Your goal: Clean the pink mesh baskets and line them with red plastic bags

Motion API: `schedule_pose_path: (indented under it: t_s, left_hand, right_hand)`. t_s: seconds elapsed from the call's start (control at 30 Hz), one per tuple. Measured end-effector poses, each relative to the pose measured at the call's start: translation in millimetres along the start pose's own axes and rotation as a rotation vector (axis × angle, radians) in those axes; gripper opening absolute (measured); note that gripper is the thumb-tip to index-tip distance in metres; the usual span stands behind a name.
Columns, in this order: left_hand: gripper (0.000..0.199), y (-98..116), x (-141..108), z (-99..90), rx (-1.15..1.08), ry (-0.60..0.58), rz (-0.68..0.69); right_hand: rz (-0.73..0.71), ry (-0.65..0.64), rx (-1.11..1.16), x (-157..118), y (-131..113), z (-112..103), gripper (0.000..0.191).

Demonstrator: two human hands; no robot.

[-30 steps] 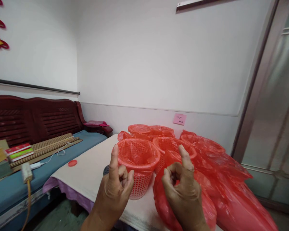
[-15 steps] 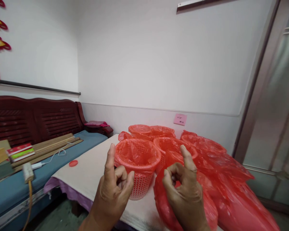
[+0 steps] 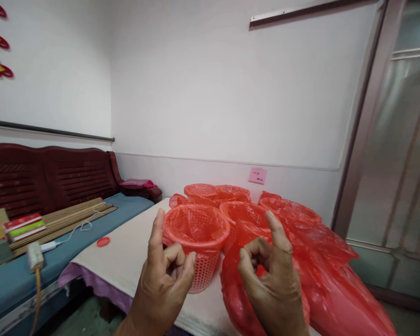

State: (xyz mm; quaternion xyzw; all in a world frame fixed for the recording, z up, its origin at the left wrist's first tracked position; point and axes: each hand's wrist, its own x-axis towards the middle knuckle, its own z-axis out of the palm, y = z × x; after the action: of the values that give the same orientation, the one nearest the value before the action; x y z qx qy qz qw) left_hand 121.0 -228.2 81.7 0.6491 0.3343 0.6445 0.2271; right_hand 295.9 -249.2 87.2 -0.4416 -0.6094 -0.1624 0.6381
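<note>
Both hands are raised in front of me, index fingers pointing up and the other fingers curled in. My left hand (image 3: 164, 275) holds nothing, its thumb standing apart from the index finger; it is in front of a red perforated plastic basket (image 3: 204, 273) lined with a thin red plastic bag (image 3: 196, 228). Nothing is in my right hand (image 3: 271, 275) either; its thumb tip comes close to the curled fingers. Behind that hand lies a filled red plastic bag (image 3: 232, 289), partly hidden. More bag-lined red baskets (image 3: 246, 210) stand at the back of the table.
A cream cloth covers the table (image 3: 133, 247), where a small red disc (image 3: 103, 241) lies. Large red bags (image 3: 346, 284) spread along the right. At left is a wooden sofa (image 3: 49, 182) with a power strip (image 3: 35, 256) and boxes. A pink note (image 3: 258, 175) sticks to the wall.
The view has shifted slightly, so the table and baskets sit a little further left. Both hands keep nearly the same pose and place.
</note>
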Motion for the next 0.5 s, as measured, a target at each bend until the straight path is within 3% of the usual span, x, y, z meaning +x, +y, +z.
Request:
schedule_pose_path:
  t_s: [0.17,0.37,0.5]
  left_hand:
    - [0.088,-3,2,1.3,0.036,-0.025,0.049]
    - [0.085,0,3,4.1,-0.007,0.013,-0.027]
    - [0.085,-10,4,4.2,0.024,-0.004,-0.052]
  right_hand:
    - [-0.016,0.004,-0.009,1,1,-1,0.074]
    - [-0.001,0.006,-0.018,0,5,4,0.073]
    - [0.002,-0.029,-0.042,-6,13,14,0.071]
